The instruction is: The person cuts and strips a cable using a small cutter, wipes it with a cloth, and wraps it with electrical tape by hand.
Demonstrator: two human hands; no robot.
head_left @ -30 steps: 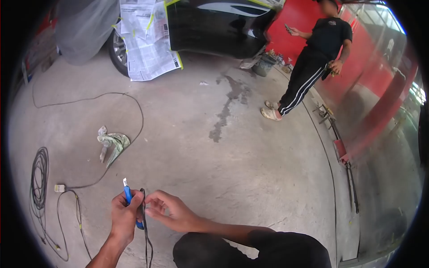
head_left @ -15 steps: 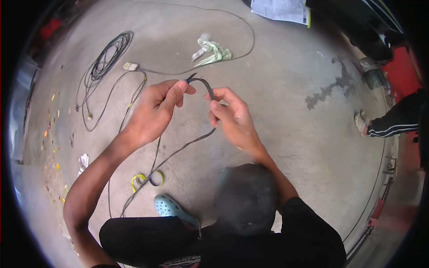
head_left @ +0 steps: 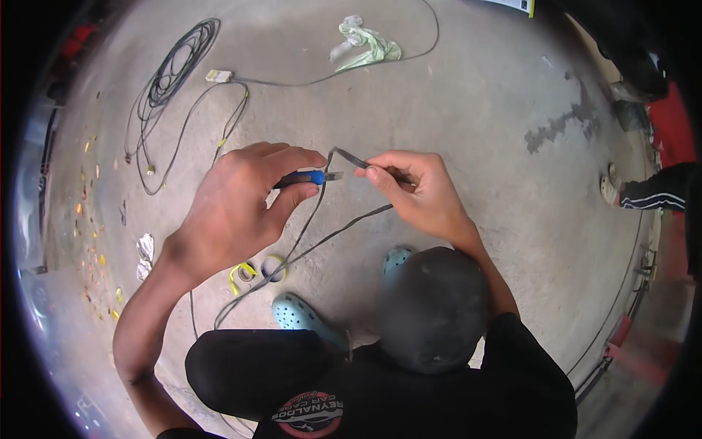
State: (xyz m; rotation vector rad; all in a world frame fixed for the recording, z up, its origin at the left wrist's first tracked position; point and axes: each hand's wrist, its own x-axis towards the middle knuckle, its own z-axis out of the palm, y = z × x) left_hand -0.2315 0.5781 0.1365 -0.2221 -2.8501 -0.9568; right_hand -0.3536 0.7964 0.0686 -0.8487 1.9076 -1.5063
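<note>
Toward ten o'clock, the left hand point(head_left: 241, 194) grips a blue knife point(head_left: 316, 177), blade point(head_left: 335, 175) beside the dark cable point(head_left: 349, 157), bent at twelve above the floor point(head_left: 475, 146); toward two, the right hand point(head_left: 420, 186) pinches that cable. Grip and blade seem set; no finished cut shows.

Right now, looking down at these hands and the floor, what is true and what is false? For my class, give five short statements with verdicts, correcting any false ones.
1. The left hand holds a blue cutter. True.
2. The right hand is empty. False: it pinches a dark cable.
3. Two tape rolls lie on the floor. True.
4. The crumpled pale green piece lies on top of the coiled cable. False: it lies on the floor, apart from that coil.
5. The light blue clog has no holes. False: its upper is dotted with holes.
</note>
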